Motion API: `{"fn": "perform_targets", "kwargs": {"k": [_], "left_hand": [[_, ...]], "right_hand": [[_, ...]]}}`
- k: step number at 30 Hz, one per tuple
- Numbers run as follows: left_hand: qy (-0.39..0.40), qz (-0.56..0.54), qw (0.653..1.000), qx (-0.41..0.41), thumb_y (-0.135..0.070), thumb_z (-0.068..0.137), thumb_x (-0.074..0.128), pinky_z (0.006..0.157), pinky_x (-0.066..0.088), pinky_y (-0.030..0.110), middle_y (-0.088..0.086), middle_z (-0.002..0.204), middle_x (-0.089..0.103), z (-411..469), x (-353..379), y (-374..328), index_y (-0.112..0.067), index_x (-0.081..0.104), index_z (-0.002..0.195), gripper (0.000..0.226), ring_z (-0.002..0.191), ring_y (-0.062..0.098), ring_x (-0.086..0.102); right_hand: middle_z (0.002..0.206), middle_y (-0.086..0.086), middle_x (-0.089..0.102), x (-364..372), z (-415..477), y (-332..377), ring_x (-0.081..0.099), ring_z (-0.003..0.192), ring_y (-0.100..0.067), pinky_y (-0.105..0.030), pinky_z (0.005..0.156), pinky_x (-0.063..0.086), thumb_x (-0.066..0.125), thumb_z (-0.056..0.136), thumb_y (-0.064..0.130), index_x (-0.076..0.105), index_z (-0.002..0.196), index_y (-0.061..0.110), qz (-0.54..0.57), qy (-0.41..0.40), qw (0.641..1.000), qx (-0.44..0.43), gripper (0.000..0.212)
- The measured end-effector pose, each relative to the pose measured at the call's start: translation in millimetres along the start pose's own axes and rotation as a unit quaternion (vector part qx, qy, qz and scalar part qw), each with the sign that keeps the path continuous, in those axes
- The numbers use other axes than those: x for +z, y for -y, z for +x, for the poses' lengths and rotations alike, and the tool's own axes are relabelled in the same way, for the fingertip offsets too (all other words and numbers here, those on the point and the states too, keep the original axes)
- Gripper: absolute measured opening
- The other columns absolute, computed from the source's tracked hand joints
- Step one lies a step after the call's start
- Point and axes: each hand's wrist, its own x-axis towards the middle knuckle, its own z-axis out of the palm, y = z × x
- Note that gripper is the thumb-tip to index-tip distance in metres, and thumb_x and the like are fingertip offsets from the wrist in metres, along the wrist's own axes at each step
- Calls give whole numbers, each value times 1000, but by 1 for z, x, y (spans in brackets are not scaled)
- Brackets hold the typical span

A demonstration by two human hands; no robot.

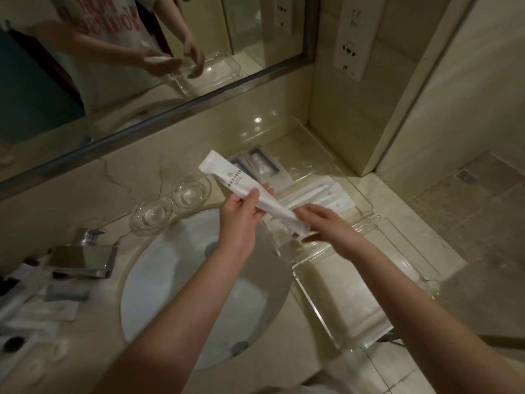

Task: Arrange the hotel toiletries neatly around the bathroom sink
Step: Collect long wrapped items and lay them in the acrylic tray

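Observation:
A long white toiletry packet (pixel 224 173) with gold print is held slantwise above the right rim of the white sink (pixel 170 268). My left hand (pixel 241 211) grips its middle from the left. My right hand (pixel 321 226) holds its lower end. Behind the packet, a clear acrylic tray (pixel 309 155) by the corner wall holds a dark-and-white sachet (pixel 262 163) and flat white packets (pixel 315 194). More toiletries (pixel 39 305) lie scattered on the counter left of the sink, dim and hard to make out.
Two clear glass dishes (pixel 170 203) sit behind the sink. A chrome faucet (pixel 82 257) stands at the left. A second clear acrylic tray (pixel 349 297) lies on the counter at the right. A mirror (pixel 142 52) spans the back wall; a socket panel (pixel 352 38) hangs on the right.

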Motion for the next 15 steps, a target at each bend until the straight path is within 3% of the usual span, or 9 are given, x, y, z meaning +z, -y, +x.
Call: {"fn": "perform_targets", "kwargs": {"k": [4, 6, 10, 12, 15], "left_hand": [[3, -1, 1000, 6, 0, 93, 47, 87, 54, 33, 13, 105, 63, -3, 5, 6, 2, 52, 117, 25, 98, 22, 63], [-27, -6, 1000, 3, -4, 92, 51, 84, 53, 33, 8, 98, 65, 1, 1, 1, -6, 58, 102, 13, 92, 19, 63], [-61, 81, 995, -5, -9, 88, 60, 59, 53, 21, 1, 85, 67, 12, -14, -6, -15, 63, 86, 7, 78, 14, 64], [-67, 137, 988, -29, -8, 85, 64, 55, 51, 19, 2, 81, 68, 10, -14, 2, -15, 63, 84, 6, 72, 13, 64], [-82, 162, 980, -77, -7, 81, 69, 53, 51, 20, 4, 78, 69, 6, -11, 21, -12, 63, 87, 9, 62, 10, 66]], "right_hand": [[68, -10, 59, 5, -6, -14, 54, 56, -19, -29, 63, 48, 54, 92, 19, 59, 84, 10, 99, -15, 995, 0, 13], [63, -6, 56, -3, -7, -16, 50, 51, -15, -25, 58, 46, 57, 91, 16, 58, 82, 11, 109, -35, 993, -6, 10], [68, -4, 58, -26, -9, -22, 57, 61, -17, -26, 62, 48, 63, 86, 15, 58, 79, 14, 144, -86, 986, 8, 9], [71, -5, 59, -34, -8, -24, 61, 63, -18, -25, 58, 51, 62, 88, 19, 58, 75, 16, 191, -115, 975, 26, 14], [71, -3, 58, -43, -4, -23, 60, 55, -14, -22, 49, 50, 60, 90, 26, 60, 85, 16, 245, -156, 956, 38, 11]]}}
